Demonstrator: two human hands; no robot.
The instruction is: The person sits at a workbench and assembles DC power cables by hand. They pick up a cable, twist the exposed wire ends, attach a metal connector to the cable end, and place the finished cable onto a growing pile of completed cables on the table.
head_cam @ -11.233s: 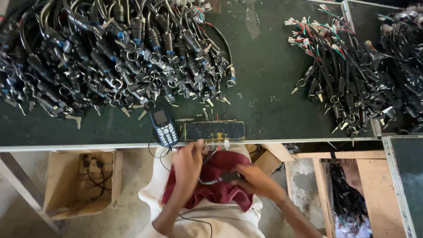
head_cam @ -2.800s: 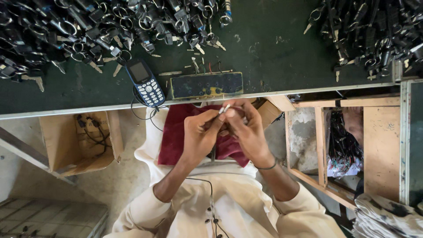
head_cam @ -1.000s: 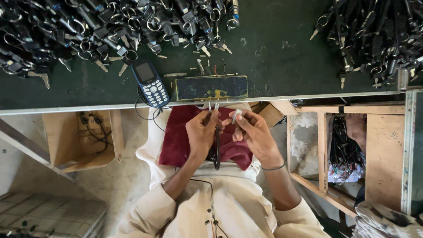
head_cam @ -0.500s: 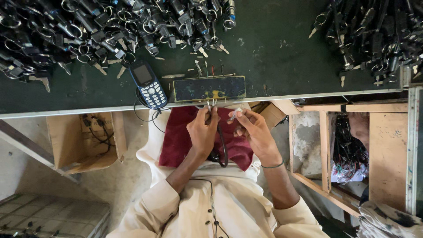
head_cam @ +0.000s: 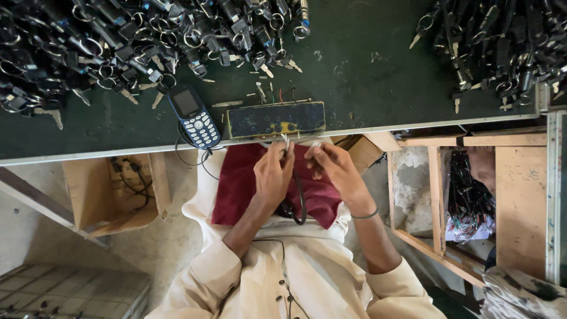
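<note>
My left hand (head_cam: pixel 271 177) grips a black cable (head_cam: pixel 299 204) that loops down over the dark red cloth (head_cam: pixel 239 186) on my lap. Its thin metal ends stick up above my fingers, just below the table edge. My right hand (head_cam: pixel 332 169) is right beside it, thumb and forefinger pinched on a small pale piece by those ends. A flat dark box with yellow marks (head_cam: pixel 276 120) lies on the green table (head_cam: pixel 366 77) directly above both hands.
A blue keypad phone (head_cam: pixel 195 117) with a cord lies left of the box. Heaps of black cables with rings and keys (head_cam: pixel 118 41) fill the table's left, and another heap (head_cam: pixel 502 41) the right. A cardboard box (head_cam: pixel 112 189) and wooden shelves (head_cam: pixel 472 195) stand below.
Both hands have risen from my lap to the table edge under the dark box. The cable now hangs from my left hand.
</note>
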